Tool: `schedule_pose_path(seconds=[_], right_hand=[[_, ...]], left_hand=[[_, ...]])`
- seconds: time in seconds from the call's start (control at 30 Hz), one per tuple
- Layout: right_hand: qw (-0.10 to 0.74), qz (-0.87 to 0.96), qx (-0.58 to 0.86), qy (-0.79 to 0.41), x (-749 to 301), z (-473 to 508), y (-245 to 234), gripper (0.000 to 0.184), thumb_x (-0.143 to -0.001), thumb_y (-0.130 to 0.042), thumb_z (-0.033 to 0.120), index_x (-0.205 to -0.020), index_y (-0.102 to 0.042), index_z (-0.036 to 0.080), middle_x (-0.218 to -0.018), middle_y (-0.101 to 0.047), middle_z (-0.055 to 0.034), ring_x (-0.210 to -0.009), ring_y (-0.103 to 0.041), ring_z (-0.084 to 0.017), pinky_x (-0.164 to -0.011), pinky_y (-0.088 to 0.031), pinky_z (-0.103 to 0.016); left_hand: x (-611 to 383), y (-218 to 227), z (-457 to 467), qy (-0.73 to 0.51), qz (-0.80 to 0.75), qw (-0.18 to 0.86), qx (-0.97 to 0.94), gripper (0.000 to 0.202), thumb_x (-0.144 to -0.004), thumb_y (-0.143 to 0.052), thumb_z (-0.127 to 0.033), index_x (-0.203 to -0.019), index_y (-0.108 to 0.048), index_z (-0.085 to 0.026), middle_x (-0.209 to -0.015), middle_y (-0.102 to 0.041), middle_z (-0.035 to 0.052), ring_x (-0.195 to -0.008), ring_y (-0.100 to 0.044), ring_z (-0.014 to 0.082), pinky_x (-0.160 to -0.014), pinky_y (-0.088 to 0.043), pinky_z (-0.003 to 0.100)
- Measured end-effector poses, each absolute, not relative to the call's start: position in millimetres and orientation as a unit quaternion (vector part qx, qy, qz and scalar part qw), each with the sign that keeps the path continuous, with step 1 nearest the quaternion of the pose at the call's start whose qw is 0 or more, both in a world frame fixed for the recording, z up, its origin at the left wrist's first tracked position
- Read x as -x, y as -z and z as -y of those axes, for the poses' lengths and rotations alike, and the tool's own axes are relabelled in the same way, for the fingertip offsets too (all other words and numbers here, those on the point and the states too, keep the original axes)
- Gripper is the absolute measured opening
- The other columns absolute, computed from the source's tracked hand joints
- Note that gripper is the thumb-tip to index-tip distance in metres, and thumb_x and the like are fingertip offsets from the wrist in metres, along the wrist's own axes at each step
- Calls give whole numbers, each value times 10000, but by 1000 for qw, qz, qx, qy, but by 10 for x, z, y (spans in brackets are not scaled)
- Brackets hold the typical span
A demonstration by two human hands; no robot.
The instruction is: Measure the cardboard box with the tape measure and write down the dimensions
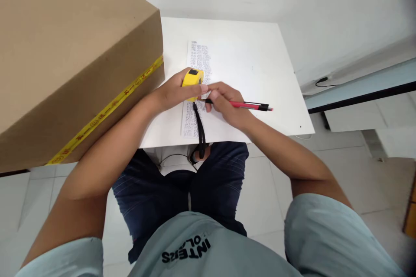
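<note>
Wrapped round a yellow tape measure [192,80], my left hand [175,91] rests over the middle of a handwritten sheet of paper [199,55]. A black wrist strap [199,127] hangs from the tape measure past the front edge of the table [256,69]. My right hand [227,101] grips a red and black pen [248,105], its rear end pointing right. The pen's front end lies close beside the tape measure, and its tip is hard to make out. Fingers of my right hand meet my left thumb at the tape measure's right side.
A large cardboard box [81,60] with yellow printed tape [107,110] stands along the left side, near my left forearm. White walls border the table behind and to the right. A dark cable [321,81] lies at the far right. My legs are under the table's front edge.
</note>
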State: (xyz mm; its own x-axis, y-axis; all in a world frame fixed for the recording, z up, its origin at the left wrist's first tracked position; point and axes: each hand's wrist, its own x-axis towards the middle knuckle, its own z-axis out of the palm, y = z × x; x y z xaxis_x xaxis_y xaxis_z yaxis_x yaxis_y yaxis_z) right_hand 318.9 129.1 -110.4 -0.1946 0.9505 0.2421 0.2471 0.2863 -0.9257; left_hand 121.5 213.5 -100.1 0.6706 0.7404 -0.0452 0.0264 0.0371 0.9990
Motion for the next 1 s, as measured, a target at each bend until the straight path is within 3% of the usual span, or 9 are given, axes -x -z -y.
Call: schedule_pose_path(seconds=[0.1,0.2,0.5,0.73,0.9,1.0], right_hand=[[451,670,432,-402,-3196,-1273,1142,444,-898,-712,649,-1096,-652,257,-789,-692,23,-662,-633,-131,-658,-547,-294],[421,693,449,-376,-3273,-1211,1106,330,-888,-761,524,-1034,-712,232,-911,-743,-23,-701,-647,-137,-635,-539,-288],[380,711,508,-303,-3250,-1179,1057,105,-849,-744,321,-847,-773,221,-779,-762,-19,-656,-654,-156,-612,-546,-304],[381,725,505,-273,-3218,-1198,1088,172,-867,-692,278,-705,-694,219,-674,-711,-2,-590,-604,-146,-549,-502,-299],[379,738,491,-267,-3220,-1200,1088,188,-891,-685,285,-713,-679,225,-698,-716,-8,-613,-622,-156,-593,-528,-321],[377,738,496,-260,-3227,-1201,1098,194,-902,-685,301,-721,-683,229,-705,-719,-10,-621,-629,-162,-598,-533,-328]], left_hand=[[-1212,1023,-2143,-278,-315,651,-631,403,-756,-874,-421,-977,-630,-189,-875,-619,40,-977,-686,289,-843,-572,426],[-1200,1080,-2169,-294,-328,636,-634,432,-750,-877,-386,-1056,-640,-194,-882,-622,31,-987,-685,284,-841,-585,419],[-1176,1178,-2201,-301,-341,638,-621,472,-784,-854,-367,-1154,-608,-208,-961,-619,37,-1107,-689,326,-865,-588,413],[-1199,932,-2094,-251,-290,652,-655,341,-839,-808,-436,-952,-604,-187,-873,-627,23,-976,-704,264,-854,-567,416],[-1208,942,-2097,-276,-311,646,-639,319,-803,-849,-346,-975,-634,-186,-890,-608,21,-1019,-699,284,-846,-571,410],[-1203,956,-2109,-253,-274,655,-657,294,-856,-805,-380,-982,-626,-184,-893,-627,18,-992,-705,265,-862,-542,412]])
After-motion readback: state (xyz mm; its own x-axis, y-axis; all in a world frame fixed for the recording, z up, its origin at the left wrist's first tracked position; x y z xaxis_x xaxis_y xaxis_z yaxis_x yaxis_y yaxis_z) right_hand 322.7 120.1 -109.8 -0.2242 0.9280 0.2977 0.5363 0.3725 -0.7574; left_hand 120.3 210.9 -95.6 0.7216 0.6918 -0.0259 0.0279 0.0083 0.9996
